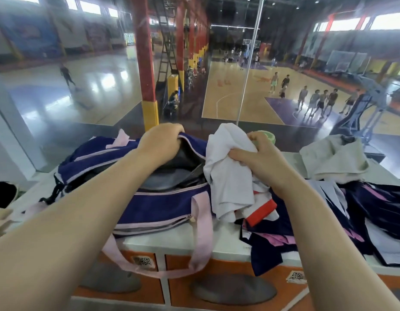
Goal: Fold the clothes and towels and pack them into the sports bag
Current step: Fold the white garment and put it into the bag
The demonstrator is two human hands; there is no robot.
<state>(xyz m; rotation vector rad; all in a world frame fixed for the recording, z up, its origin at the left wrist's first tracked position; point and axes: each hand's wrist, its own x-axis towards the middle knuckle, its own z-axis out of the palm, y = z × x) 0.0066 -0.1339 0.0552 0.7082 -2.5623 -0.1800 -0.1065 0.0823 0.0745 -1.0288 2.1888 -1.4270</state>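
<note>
Bag (163, 207) interior dark; left hand (159, 140) grips rim, right hand (255, 153) clutches white cloth (230, 176).

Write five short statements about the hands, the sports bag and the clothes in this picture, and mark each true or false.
1. The left hand grips the far edge of the sports bag opening. True.
2. The bag's main zip is closed. False: it is open and the dark lining shows.
3. The right hand holds a bunched white garment beside the bag. True.
4. The white garment already lies inside the bag. False: it hangs from the right hand, at the bag's right end.
5. A grey towel lies on the counter to the right. True.
</note>
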